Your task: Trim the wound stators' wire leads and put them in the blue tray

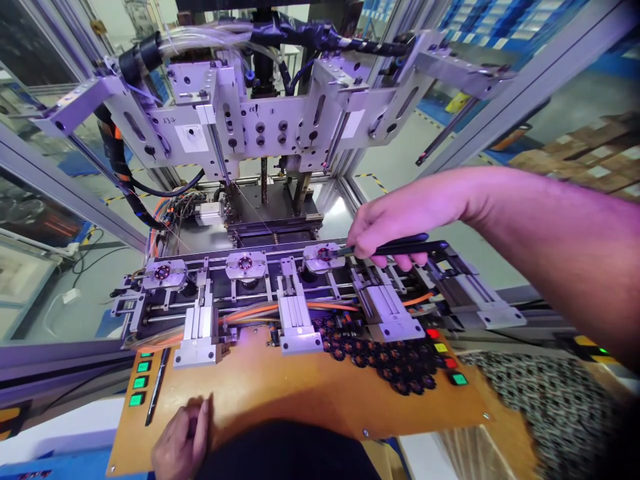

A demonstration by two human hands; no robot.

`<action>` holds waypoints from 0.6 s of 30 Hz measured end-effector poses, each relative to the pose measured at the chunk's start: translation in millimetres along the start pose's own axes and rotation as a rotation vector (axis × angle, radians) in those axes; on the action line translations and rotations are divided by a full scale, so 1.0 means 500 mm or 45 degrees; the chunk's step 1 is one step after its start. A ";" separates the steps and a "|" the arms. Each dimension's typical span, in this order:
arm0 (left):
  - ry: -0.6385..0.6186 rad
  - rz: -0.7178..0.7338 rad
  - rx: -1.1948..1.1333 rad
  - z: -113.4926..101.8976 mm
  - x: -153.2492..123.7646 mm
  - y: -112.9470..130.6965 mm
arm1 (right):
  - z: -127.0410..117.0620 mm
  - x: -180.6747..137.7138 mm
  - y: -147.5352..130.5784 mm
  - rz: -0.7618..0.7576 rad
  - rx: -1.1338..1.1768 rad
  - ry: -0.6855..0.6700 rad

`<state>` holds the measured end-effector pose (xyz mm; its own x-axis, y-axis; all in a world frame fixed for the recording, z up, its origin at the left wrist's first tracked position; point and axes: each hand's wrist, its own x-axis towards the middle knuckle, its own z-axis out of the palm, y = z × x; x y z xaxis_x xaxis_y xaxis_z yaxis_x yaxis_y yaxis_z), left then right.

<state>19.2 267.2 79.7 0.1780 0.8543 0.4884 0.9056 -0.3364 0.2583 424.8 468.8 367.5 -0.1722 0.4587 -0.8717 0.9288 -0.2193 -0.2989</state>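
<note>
My right hand (395, 223) reaches far forward over the machine and is closed around black tweezers (395, 249). The tweezer tips touch the rightmost round fixture (323, 257), which holds a small wound coil part. Two more round fixtures (245, 263) (163, 272) sit to its left in the same row. My left hand (183, 440) rests at the near edge of the orange panel (280, 387), fingers curled together with nothing visible in them. A heap of small dark coil parts (390, 360) lies on the panel below my right forearm.
Above the fixtures hangs a white metal machine head (260, 123) with cables and tubes. Green buttons (141, 381) sit at the panel's left, coloured buttons (445, 357) at its right. A black pen-like tool (156, 390) lies near the left buttons. A tray of dark parts (550, 407) stands at right.
</note>
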 end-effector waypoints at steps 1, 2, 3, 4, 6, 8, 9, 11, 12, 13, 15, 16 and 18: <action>-0.014 0.013 -0.010 -0.001 -0.001 -0.002 | 0.000 0.000 0.001 0.002 0.002 0.001; -0.027 0.024 -0.019 -0.001 -0.002 -0.004 | -0.001 0.000 0.002 -0.001 0.005 0.003; -0.035 0.027 -0.022 -0.001 -0.003 -0.005 | -0.001 0.000 0.003 -0.007 0.008 0.003; -0.039 0.023 -0.014 0.000 -0.003 -0.006 | -0.001 0.001 0.005 -0.015 0.011 0.004; -0.035 0.009 0.018 0.001 -0.004 -0.006 | -0.002 0.005 0.009 -0.026 0.021 0.004; -0.033 0.009 0.039 0.002 -0.004 -0.006 | 0.000 0.010 0.012 -0.032 0.030 -0.002; -0.034 0.015 0.036 0.003 -0.004 -0.006 | 0.001 0.012 0.014 -0.045 0.034 -0.004; -0.034 0.036 0.019 0.002 -0.005 -0.007 | 0.004 0.010 0.018 -0.123 0.069 -0.001; -0.033 0.038 0.012 0.002 -0.005 -0.007 | 0.005 0.006 0.021 -0.196 0.115 0.002; -0.033 0.028 0.009 0.002 -0.006 -0.007 | 0.005 -0.001 0.026 -0.281 0.178 0.012; -0.041 -0.026 0.017 0.001 -0.006 -0.004 | 0.001 -0.021 0.041 -0.394 0.297 0.060; -0.047 -0.062 0.019 0.001 -0.006 -0.002 | -0.003 -0.033 0.051 -0.395 0.326 0.100; -0.055 -0.146 0.006 0.002 -0.007 0.001 | -0.014 -0.057 0.079 -0.272 0.289 0.202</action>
<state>19.5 264.5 77.6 0.0900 0.9034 0.4193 0.9227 -0.2341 0.3064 468.7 453.1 383.3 -0.2852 0.6392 -0.7142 0.7777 -0.2812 -0.5623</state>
